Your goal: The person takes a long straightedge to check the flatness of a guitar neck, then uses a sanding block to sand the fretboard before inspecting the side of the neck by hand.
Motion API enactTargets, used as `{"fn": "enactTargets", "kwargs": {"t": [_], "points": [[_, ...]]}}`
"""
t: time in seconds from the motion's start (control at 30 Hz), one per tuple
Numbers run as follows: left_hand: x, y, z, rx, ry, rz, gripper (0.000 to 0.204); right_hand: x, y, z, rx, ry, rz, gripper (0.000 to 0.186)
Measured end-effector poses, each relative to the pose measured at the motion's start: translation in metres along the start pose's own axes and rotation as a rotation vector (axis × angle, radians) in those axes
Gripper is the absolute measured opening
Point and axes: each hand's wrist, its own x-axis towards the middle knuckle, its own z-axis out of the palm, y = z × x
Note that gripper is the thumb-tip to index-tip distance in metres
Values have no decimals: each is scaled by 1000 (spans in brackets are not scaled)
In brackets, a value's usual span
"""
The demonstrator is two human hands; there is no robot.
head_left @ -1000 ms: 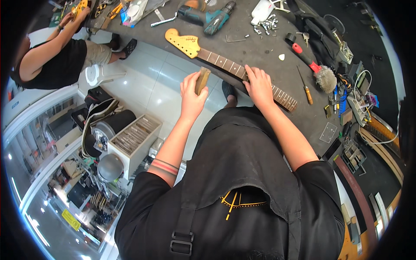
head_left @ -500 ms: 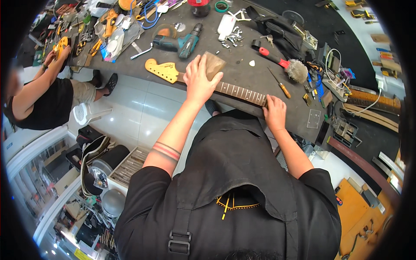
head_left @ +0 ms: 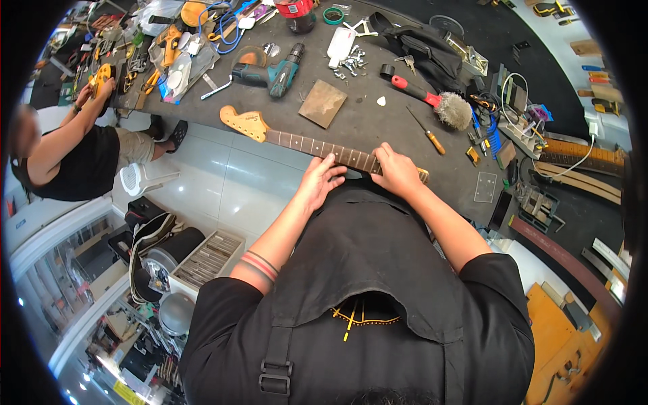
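A guitar neck point(head_left: 291, 140) with a dark fretted fingerboard and a pale wooden headstock lies along the bench's near edge, headstock to the left. My right hand point(head_left: 398, 170) is closed around the neck close to its right end. At the neck's near edge is my left hand point(head_left: 320, 181), thumb up beside the fingerboard and fingers apart; it seems to touch the edge without gripping. Beyond the neck, a flat brown square piece point(head_left: 322, 104) rests on the dark bench top point(head_left: 378, 131); its material is unclear.
Past the neck lie a teal cordless drill point(head_left: 282, 73), a red-handled fluffy brush point(head_left: 451, 109), a wooden-handled screwdriver point(head_left: 432, 138), a white pick point(head_left: 381, 101) and metal hardware point(head_left: 352, 62). Another person point(head_left: 67, 152) works at the left, near a white stool point(head_left: 138, 178).
My left hand has left the brown square and come down to the neck's near edge. My right hand has moved left along the neck, whose right end now shows.
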Motion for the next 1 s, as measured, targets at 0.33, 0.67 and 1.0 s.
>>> {"fn": "enactTargets", "kwargs": {"t": [0.33,0.67,1.0], "points": [[-86,6,106,-165,-6,549,22,-26,-9,-94,72,206,-326,54],[-163,26,161,-196,-87,958,9,-44,-14,-200,83,305,-558,49],[-199,30,168,-163,-4,1132,28,-52,54,-238,625,110,-203,36]]}}
